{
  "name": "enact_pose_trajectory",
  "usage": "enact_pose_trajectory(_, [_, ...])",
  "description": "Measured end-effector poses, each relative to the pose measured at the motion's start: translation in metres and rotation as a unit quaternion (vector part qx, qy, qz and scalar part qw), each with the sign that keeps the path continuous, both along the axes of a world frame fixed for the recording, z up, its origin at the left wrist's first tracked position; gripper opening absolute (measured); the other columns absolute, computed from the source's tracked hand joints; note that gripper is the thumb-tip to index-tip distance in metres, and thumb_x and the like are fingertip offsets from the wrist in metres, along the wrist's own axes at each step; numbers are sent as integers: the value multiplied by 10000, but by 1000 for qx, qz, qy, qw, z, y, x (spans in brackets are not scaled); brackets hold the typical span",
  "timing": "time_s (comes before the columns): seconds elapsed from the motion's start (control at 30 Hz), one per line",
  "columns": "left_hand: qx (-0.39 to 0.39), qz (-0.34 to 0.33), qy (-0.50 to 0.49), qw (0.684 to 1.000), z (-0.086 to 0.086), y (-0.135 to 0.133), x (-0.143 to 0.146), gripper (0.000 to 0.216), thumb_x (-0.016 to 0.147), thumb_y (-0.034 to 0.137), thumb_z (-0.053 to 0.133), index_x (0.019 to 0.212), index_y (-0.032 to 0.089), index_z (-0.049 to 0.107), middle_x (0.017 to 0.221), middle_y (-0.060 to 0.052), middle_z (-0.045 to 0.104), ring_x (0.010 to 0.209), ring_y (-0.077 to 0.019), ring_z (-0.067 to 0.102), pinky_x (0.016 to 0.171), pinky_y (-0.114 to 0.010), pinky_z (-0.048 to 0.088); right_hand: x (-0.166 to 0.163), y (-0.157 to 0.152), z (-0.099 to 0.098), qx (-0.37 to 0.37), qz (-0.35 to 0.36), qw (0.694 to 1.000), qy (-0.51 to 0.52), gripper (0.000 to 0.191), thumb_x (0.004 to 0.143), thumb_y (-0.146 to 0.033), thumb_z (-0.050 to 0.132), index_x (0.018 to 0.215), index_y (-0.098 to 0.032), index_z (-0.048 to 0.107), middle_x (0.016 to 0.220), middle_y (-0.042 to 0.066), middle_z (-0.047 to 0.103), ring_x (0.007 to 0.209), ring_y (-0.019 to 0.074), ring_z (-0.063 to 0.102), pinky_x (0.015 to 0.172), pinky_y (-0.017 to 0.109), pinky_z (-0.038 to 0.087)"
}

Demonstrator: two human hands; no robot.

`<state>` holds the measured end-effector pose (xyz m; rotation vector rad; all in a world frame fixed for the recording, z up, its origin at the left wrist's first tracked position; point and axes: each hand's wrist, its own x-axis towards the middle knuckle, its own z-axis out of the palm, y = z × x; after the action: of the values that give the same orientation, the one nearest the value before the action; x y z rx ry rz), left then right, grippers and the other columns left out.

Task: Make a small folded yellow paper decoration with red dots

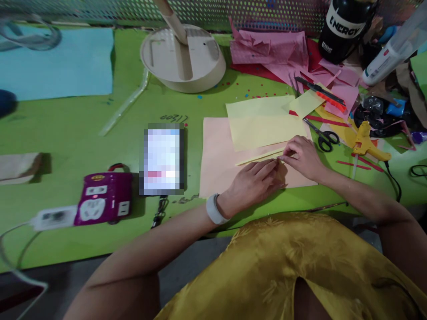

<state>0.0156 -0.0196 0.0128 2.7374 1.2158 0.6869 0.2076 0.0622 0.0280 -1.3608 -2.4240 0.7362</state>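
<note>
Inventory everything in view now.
Peach sheet: one, peach, front centre
Large sheet: one, yellow, on peach sheet
Strips: uncertain, yellow, on peach sheet
Scissors: one, black, right of sheets
Glue gun: one, yellow, beside scissors
Knife: one, black-orange, beyond scissors
Red strips: several, red, near scissors
Papers: several, pink, back right
Cup: one, black, back right
Round base: one, beige, back centre
Screen: one, whitish, centre left
Socket unit: one, purple, front left
Blue sheet: one, blue, back left
Table: one, green, underneath
Clutter: uncounted, mixed, right edge
Left hand: one, bare, by yellow strips
Right hand: one, bare, at yellow strips
</note>
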Motion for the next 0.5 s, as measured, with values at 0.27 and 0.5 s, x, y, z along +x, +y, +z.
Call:
enact_pose_trajectory(0.27, [57, 3, 31, 998, 1, 1, 1, 292, 967, 347, 546, 1039, 100, 684, 1146, -164, 702, 1063, -278, 677, 866, -392, 587, 0, -1, -4, 18, -6, 1000, 6, 147, 854, -305, 706, 793, -196, 627, 916, 40, 618, 926, 213, 554, 852, 359, 378])
enact_pose_trajectory(0.5, [64, 1, 26, 998, 0, 2, 0, 233, 954, 285, 562, 1033, 97, 674, 1120, -163, 701, 1049, -271, 674, 871, -385, 576, 3, 2, -2, 31, -10, 999, 33, 61, 864, -242, 659, 850, -201, 617, 929, 41, 636, 912, 202, 579, 851, 356, 402])
